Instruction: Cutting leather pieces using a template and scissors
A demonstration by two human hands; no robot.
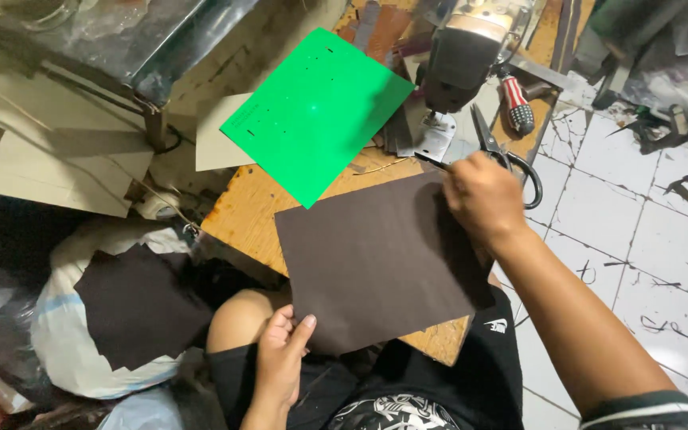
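Observation:
A dark brown rectangular sheet [376, 255] lies on the wooden sewing table [248, 209] and hangs over its near edge. My left hand [282, 358] pinches the sheet's near left corner, above my knee. My right hand [483, 195] grips the far right corner, close to the sewing machine's presser foot [437, 134]. A bright green plastic sheet [316, 111] with small slots lies tilted on the table beyond the brown one.
Black scissors [511, 155] and a red-handled screwdriver [517, 103] lie right of the sewing machine [463, 56]. Another dark brown piece [141, 306] rests on a white sack at left. Cardboard sheets [57, 159] are stacked far left. White tiled floor [646, 239] lies to the right.

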